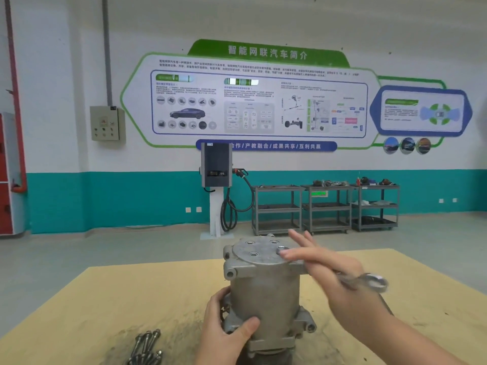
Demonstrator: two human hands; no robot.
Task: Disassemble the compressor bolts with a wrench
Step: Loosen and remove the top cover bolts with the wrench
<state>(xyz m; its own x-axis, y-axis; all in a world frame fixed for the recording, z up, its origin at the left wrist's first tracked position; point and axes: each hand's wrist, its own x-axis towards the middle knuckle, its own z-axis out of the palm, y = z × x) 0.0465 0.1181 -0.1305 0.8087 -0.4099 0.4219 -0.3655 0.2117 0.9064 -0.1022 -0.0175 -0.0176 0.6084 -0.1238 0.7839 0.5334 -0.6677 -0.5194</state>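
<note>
A grey metal compressor (264, 293) stands upright on the yellow table (105, 299). Its round top plate shows three empty bolt holes and one bolt (282, 250) at the right edge. My left hand (226, 335) grips the lower body of the compressor from the left. My right hand (326, 270) reaches in from the right, fingertips touching the bolt head. A blurred steel wrench (369, 282) sits in that hand's palm and sticks out to the right. Several removed long bolts (147, 346) lie on the table at the lower left.
Dark grime marks the table around the compressor's base. Beyond the table is open grey floor. A charging station (216, 164) with cable and three metal shelf carts (325, 206) stand against the far teal-and-white wall.
</note>
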